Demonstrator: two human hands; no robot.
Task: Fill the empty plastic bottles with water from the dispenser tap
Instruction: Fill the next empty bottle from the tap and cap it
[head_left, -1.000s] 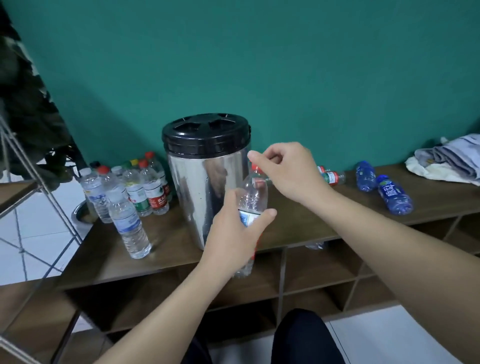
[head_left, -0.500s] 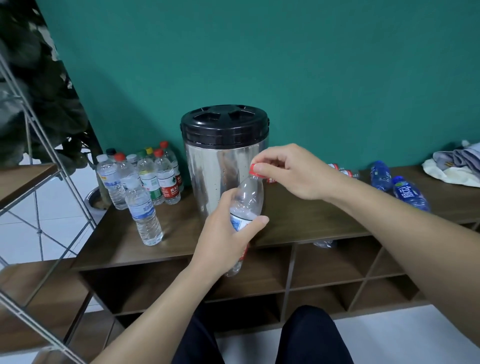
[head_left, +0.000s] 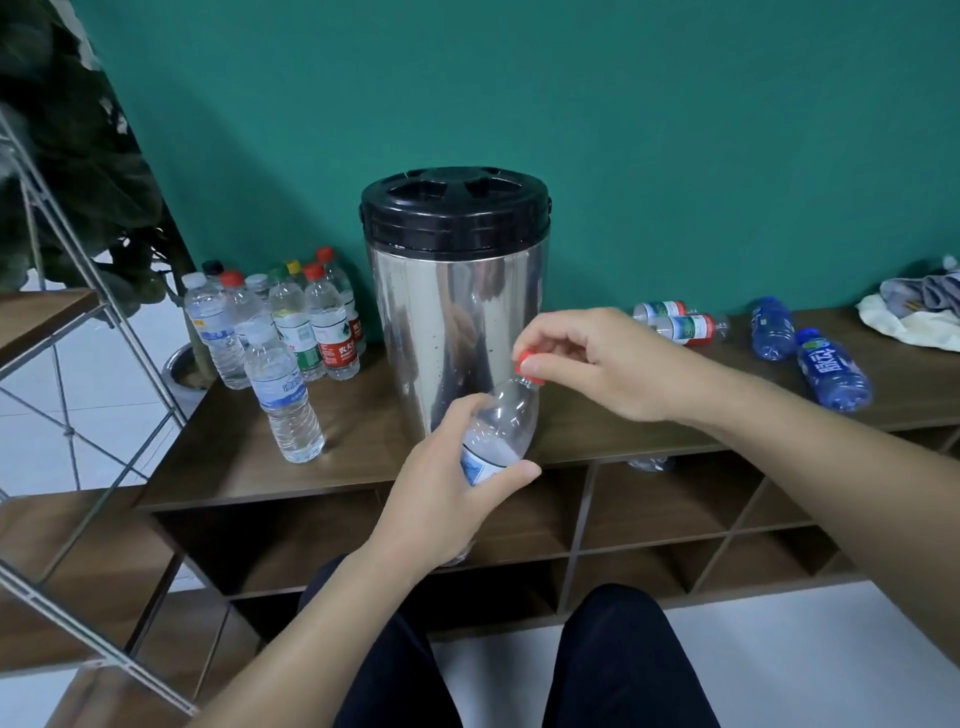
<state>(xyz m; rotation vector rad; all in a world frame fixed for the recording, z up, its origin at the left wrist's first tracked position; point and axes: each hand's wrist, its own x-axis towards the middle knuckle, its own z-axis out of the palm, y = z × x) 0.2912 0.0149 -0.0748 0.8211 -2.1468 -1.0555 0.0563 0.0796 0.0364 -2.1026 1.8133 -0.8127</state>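
the clear plastic bottle (head_left: 501, 426) sits just below the middle of the frame, in front of the steel water dispenser (head_left: 454, 306), its long axis tilted so the neck leans up and to the right. the left hand (head_left: 447, 499) is wrapped around the bottle's labelled middle, thumb across the front. the right hand (head_left: 597, 364) comes in from the right with fingers curled, pinching the red cap (head_left: 527, 364) at the bottle's neck; whether the cap is threaded on or already loose i cannot tell. the right hand is the nearer one to the cap, so the twisting looks like its job while the left steadies the body.

the dispenser's tap is not visible; it is probably hidden behind the hands and bottle, low on the drum's front.

around: a cluster of upright capped bottles (head_left: 291, 327) stands at centre left on the wooden shelf top (head_left: 363, 457), several apparently holding water. to the right of the dispenser lie two labelled bottles on their sides (head_left: 675, 325) and two blue bottles (head_left: 831, 371), with crumpled cloth (head_left: 914, 312) at the far right edge. nothing stands between the held bottle and the dispenser's front.
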